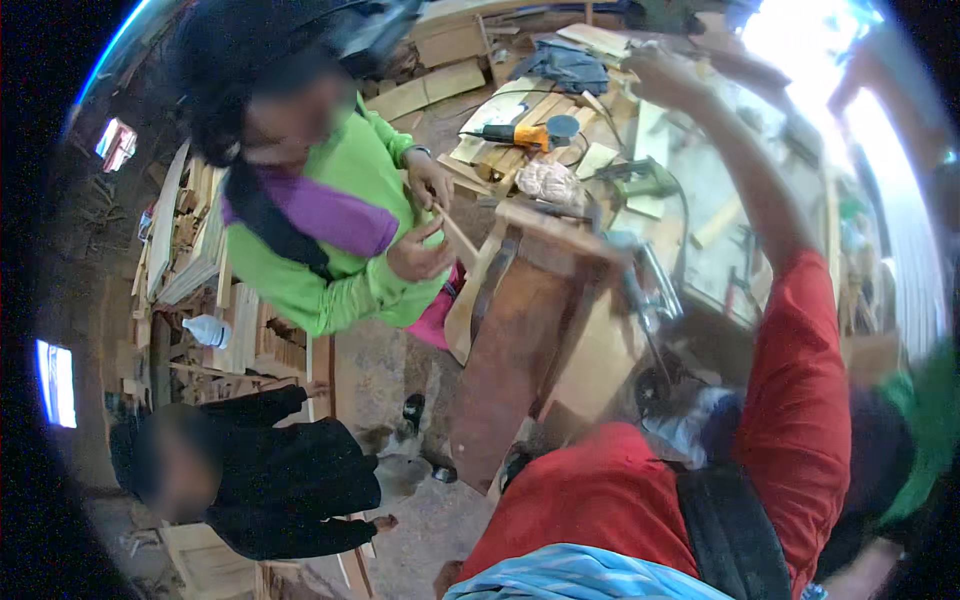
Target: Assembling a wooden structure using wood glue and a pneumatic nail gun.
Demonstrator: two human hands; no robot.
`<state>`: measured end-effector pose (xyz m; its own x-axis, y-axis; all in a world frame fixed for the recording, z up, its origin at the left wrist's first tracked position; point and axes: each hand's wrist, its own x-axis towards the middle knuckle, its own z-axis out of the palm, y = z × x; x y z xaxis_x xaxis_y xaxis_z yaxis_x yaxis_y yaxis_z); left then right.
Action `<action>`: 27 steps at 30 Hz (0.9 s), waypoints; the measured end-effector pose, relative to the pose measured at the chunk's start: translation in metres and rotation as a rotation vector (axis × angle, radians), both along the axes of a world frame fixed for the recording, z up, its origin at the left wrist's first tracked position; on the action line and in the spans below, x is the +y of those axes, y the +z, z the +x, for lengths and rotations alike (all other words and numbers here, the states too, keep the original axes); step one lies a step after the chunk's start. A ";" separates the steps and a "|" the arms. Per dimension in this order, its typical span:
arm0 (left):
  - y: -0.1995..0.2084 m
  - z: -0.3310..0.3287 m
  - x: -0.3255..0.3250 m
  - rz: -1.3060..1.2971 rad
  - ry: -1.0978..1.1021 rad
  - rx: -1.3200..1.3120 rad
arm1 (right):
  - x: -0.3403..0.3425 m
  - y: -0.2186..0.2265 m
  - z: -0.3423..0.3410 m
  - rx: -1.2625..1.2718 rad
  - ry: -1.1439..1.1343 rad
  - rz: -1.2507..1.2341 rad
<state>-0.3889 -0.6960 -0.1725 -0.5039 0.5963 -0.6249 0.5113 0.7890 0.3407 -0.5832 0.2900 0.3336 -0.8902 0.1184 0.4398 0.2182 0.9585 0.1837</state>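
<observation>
My right arm, in a red sleeve, stretches far across the workbench. My right hand (665, 78) is blurred at the bench's far side, close to pale boards (597, 40) and a crumpled blue-grey cloth (565, 65); its fingers do not show clearly. At the lower edge, beside my red shirt, a small patch of skin seems to be my left hand (446, 577), with its fingers hidden. Before me stands a wooden furniture piece with a reddish-brown panel (510, 370). Across it, a co-worker in a green shirt holds a thin wood strip (457, 240) in both hands.
A yellow-and-black angle grinder (535, 134), a green power tool (640, 178) and a whitish bundle (548, 183) lie on the bench. Shiny metal tubing (655, 285) stands right of the panel. Another person in black is at lower left, near stacked boards (195, 240) and a white jug (207, 330).
</observation>
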 end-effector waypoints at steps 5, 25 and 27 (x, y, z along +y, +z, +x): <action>0.102 -0.326 0.326 -0.067 0.060 -0.147 | 0.007 -0.055 -0.063 -0.307 -0.056 0.174; 0.165 -0.476 -0.188 -0.168 1.176 -0.146 | -0.679 -0.358 -0.197 -0.493 0.089 -0.368; 0.260 -0.466 -0.245 -0.046 1.428 0.000 | -0.708 -0.282 -0.264 -0.245 0.223 -0.201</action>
<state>-0.8551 -0.9409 0.0877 -0.6444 -0.4342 -0.6294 -0.7173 0.6283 0.3010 -0.8475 -0.4178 0.0518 -0.9797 -0.0275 0.1985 -0.0264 0.9996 0.0082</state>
